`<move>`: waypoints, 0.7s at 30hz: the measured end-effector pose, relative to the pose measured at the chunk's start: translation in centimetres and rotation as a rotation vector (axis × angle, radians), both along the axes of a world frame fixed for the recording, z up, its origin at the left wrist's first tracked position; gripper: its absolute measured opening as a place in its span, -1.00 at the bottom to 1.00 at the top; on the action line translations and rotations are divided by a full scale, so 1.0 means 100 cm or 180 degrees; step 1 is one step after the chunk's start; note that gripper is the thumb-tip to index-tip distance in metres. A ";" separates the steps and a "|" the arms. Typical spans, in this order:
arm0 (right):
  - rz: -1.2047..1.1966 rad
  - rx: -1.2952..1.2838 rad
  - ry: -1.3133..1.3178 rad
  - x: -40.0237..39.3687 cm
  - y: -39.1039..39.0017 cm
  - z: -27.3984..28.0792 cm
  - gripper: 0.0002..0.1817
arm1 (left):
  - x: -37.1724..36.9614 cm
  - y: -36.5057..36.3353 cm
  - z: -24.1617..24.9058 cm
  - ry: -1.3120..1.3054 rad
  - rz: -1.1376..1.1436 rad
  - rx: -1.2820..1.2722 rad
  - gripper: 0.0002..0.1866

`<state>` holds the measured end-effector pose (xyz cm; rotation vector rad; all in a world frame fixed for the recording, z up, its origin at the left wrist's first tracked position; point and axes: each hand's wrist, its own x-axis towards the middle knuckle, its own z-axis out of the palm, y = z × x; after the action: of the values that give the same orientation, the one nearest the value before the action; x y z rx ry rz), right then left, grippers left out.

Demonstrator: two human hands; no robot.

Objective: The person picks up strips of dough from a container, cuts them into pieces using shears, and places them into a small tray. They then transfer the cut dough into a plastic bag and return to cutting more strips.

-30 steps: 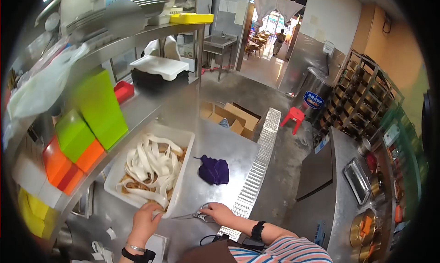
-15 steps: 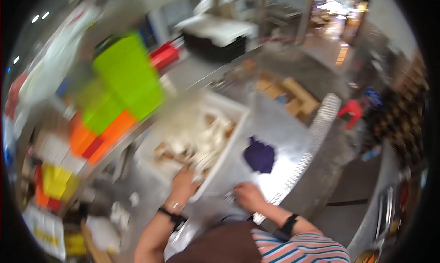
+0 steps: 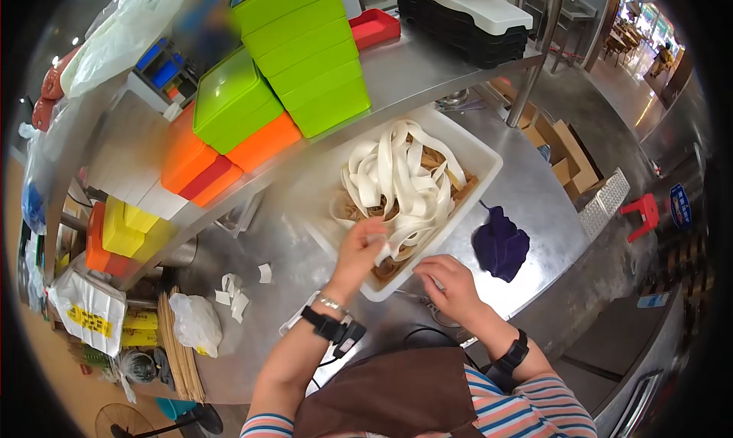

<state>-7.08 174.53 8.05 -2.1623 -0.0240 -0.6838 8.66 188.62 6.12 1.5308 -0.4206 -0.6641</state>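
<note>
As the strips (image 3: 414,201) lie ahead inside the tub (image 3: 447,224), left hand (image 3: 359,253) is nearer, grip unclear; right hand (image 3: 452,287) loosely open, outside.

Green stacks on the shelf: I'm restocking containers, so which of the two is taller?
The right-hand green stack, right beside the red tray; it shows more tiers and rises higher than the left-hand green stack.

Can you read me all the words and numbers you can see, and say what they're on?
I can't read any for sure.
White bag: dark writing on its yellow patch, too blurred.
Blue sign near the red stool: pale writing, too small.
Pale blue sticker on the grey cabinet: too small to read.
</note>
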 end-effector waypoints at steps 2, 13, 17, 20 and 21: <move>0.0106 0.0609 0.0201 0.007 0.002 0.003 -0.81 | 0.007 0.020 0.034 0.0052 0.0282 -0.0430 -0.65; 0.0552 0.0953 0.0348 0.066 0.047 0.008 -0.31 | -0.004 0.104 0.170 -0.0145 0.0742 -0.1720 -0.64; 0.0761 0.0932 0.0664 0.095 0.071 0.013 -0.22 | -0.017 0.130 0.191 -0.0233 0.0673 -0.1838 -0.61; 0.1176 0.0754 0.0816 0.101 0.086 0.028 -0.21 | -0.017 0.159 0.204 -0.0503 0.0766 -0.1851 -0.59; 0.1467 0.0828 0.0969 0.103 0.090 0.030 -0.20 | -0.016 0.171 0.209 -0.0530 0.0691 -0.1970 -0.59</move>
<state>3.25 183.57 11.00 -1.8917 -0.2499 -0.0851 7.10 205.67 27.07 1.0201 -0.5188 -0.2015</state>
